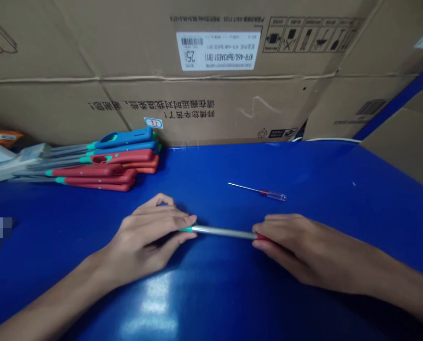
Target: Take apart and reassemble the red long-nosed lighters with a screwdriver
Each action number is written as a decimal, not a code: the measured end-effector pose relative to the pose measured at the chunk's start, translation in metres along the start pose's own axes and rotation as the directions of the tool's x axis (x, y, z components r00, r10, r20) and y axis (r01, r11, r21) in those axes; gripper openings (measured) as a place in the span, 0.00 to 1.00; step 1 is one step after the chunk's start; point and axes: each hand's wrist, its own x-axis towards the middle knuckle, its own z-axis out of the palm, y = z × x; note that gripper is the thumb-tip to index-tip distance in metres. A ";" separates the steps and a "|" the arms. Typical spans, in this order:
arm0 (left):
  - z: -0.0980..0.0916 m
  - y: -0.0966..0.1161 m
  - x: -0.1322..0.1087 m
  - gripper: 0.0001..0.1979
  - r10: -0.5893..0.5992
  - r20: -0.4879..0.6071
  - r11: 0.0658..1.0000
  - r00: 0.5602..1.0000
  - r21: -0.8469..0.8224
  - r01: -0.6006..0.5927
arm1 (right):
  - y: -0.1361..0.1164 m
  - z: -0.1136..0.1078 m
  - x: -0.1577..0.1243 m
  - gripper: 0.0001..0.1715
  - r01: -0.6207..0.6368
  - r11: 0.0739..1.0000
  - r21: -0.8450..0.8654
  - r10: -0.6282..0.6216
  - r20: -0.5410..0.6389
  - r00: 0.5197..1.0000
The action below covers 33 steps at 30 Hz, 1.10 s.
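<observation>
Between my two hands runs a slim long-neck lighter (224, 231), its silvery metal tube lying nearly level above the blue table. My left hand (151, 232) pinches one end, where a teal collar shows between thumb and fingers. At the other end my right hand (300, 246) is closed, with a bit of red showing at the fingertips; most of what lies inside that grip is hidden. Beyond the right hand, a small screwdriver (259, 191) with a clear and red handle rests on the table.
Several long-neck lighters with red (98, 180) and blue (124, 139) handles are stacked at the back left, beside clear plastic packaging (5, 166) and an orange packet (2, 136). A large cardboard box (133, 52) stands along the back of the blue table (204, 293). More cardboard (403, 137) is at right.
</observation>
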 end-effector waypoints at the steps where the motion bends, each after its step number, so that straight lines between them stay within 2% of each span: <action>1: 0.000 0.000 0.000 0.14 0.027 -0.001 0.999 1.000 0.039 -0.027 | -0.001 -0.002 -0.001 0.17 -0.035 0.998 0.050 0.033 0.031 0.999; 4: 0.002 -0.002 -0.002 0.14 0.090 -0.001 0.987 0.996 0.132 -0.089 | -0.003 -0.003 -0.003 0.16 -0.056 0.998 0.035 0.054 0.046 0.997; 7: 0.005 0.000 0.000 0.11 0.037 0.007 0.996 0.999 0.085 -0.037 | -0.006 0.003 -0.001 0.17 0.029 0.987 -0.161 -0.030 -0.006 1.000; 10: 0.010 0.009 0.006 0.07 -0.078 0.107 0.994 0.991 -0.072 0.086 | -0.010 0.011 0.002 0.13 0.167 0.925 -0.342 -0.178 0.001 0.984; 12: 0.013 0.017 0.011 0.06 -0.077 0.215 0.989 0.974 -0.109 0.102 | -0.012 0.015 0.004 0.11 0.240 0.889 -0.390 -0.251 0.024 0.968; 13: 0.013 0.020 0.012 0.06 -0.054 0.221 0.995 0.974 -0.075 0.072 | -0.014 0.016 0.005 0.11 0.246 0.884 -0.397 -0.258 0.023 0.966; 17: 0.014 0.028 0.015 0.06 0.036 0.177 0.975 0.983 0.210 -0.074 | -0.018 0.021 0.009 0.15 0.148 0.908 -0.392 -0.189 -0.068 0.980; 20: 0.020 0.034 0.013 0.07 0.064 0.204 0.958 0.977 0.263 -0.117 | -0.021 0.024 0.013 0.17 0.171 0.899 -0.403 -0.230 -0.102 0.968; 25: 0.026 0.036 0.005 0.08 0.033 0.184 0.959 0.982 0.272 -0.083 | -0.017 0.022 0.010 0.19 0.115 0.927 -0.358 -0.210 -0.237 0.949; 30: 0.020 0.029 0.004 0.06 0.003 0.150 0.958 0.989 0.284 -0.046 | -0.009 0.012 0.009 0.14 0.088 0.969 -0.229 -0.123 -0.143 0.982; 33: 0.020 0.030 0.005 0.06 -0.012 0.133 0.960 0.991 0.278 -0.026 | -0.008 0.011 0.011 0.14 0.119 0.984 -0.133 -0.132 -0.092 0.987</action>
